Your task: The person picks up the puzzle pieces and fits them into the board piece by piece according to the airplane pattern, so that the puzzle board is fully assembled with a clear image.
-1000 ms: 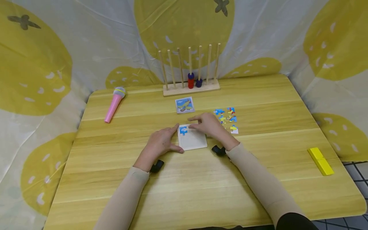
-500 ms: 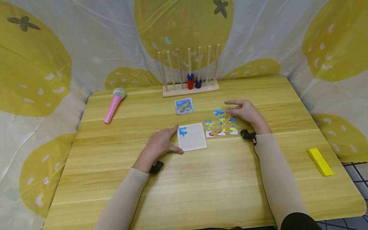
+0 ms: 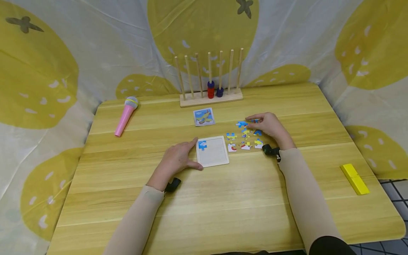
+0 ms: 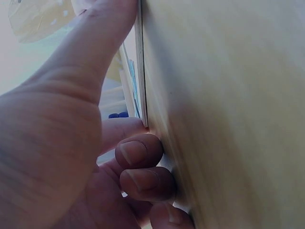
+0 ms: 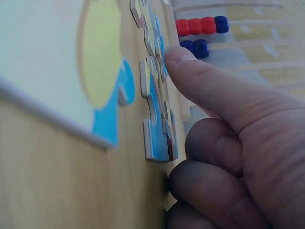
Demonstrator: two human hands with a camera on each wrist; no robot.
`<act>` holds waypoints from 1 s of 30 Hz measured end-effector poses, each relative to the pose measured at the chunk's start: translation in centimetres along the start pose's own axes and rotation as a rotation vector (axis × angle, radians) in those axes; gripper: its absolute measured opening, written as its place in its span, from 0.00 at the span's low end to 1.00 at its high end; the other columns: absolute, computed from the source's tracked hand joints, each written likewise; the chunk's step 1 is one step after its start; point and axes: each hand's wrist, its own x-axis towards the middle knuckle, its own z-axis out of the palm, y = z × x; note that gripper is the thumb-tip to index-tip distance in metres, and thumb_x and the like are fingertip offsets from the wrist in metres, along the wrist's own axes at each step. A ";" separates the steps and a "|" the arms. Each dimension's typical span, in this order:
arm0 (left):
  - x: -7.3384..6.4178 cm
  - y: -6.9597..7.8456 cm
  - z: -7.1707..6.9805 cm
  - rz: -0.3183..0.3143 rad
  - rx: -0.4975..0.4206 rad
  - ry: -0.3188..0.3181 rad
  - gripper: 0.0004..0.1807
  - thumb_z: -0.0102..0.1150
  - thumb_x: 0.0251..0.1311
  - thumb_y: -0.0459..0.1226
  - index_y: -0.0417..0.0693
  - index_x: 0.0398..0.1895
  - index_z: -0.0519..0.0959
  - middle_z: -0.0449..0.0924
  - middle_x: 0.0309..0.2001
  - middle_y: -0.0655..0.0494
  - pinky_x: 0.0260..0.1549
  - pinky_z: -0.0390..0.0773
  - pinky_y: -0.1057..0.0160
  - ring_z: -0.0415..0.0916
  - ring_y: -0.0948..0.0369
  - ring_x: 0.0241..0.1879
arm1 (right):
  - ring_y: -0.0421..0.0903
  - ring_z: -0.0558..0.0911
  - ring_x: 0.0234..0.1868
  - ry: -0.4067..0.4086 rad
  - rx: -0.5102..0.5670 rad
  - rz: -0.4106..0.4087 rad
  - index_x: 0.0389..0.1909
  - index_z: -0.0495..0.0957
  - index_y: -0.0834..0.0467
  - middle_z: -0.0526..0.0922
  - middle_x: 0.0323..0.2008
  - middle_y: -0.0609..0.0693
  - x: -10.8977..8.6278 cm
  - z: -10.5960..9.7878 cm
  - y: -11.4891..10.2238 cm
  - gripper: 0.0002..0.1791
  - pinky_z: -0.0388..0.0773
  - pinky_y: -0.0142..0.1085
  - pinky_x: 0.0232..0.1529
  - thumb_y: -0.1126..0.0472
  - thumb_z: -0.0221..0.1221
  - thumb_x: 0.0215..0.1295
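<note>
My left hand (image 3: 176,157) rests at the left side of a shallow white puzzle tray (image 3: 215,156), thumb and forefinger spread along its edge. In the left wrist view, the forefinger touches a tray corner and the other fingers are curled on the table. One blue puzzle piece (image 3: 202,145) lies in the tray's upper left corner. My right hand (image 3: 271,125) is over the upper loose pieces, thumb and forefinger apart beside a blue jigsaw piece (image 3: 241,124). In the right wrist view, the thumb tip is at the far pieces; the forefinger is mostly hidden.
Several loose pieces (image 3: 245,146) lie right of the tray. A picture card (image 3: 204,117) lies behind it. At the back stands a wooden peg rack (image 3: 211,101) with red and blue beads. A pink microphone (image 3: 125,117) lies left, a yellow block (image 3: 355,179) right.
My right hand has left the tray and moved right to the loose pieces, then shifted slightly left and down over them. The left hand and the tray have stayed put.
</note>
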 end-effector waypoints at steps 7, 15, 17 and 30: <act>0.0 0.0 -0.1 0.002 -0.001 0.003 0.68 0.80 0.43 0.67 0.54 0.86 0.58 0.73 0.76 0.43 0.66 0.76 0.41 0.73 0.46 0.74 | 0.45 0.70 0.23 0.004 -0.049 -0.010 0.58 0.89 0.47 0.80 0.20 0.49 0.0 0.1 -0.3 0.21 0.67 0.36 0.27 0.47 0.73 0.66; 0.0 0.1 0.0 -0.005 0.005 0.000 0.68 0.80 0.42 0.67 0.56 0.86 0.58 0.74 0.75 0.44 0.65 0.77 0.41 0.74 0.46 0.74 | 0.47 0.72 0.24 0.009 -0.104 -0.009 0.57 0.90 0.46 0.83 0.23 0.51 0.0 0.4 -0.4 0.19 0.69 0.38 0.29 0.47 0.72 0.67; 0.0 0.1 -0.1 -0.005 0.005 0.000 0.68 0.80 0.42 0.67 0.56 0.86 0.58 0.74 0.75 0.45 0.65 0.77 0.41 0.74 0.46 0.74 | 0.47 0.72 0.24 0.010 -0.106 -0.004 0.57 0.89 0.46 0.84 0.23 0.51 -0.1 0.4 -0.5 0.20 0.69 0.38 0.29 0.47 0.72 0.67; 0.0 0.1 0.0 -0.007 0.003 -0.004 0.68 0.80 0.43 0.68 0.56 0.86 0.58 0.73 0.76 0.45 0.65 0.76 0.40 0.73 0.46 0.74 | 0.48 0.71 0.29 0.036 -0.173 -0.025 0.57 0.90 0.45 0.84 0.27 0.51 0.0 0.9 -0.8 0.20 0.67 0.41 0.33 0.45 0.72 0.68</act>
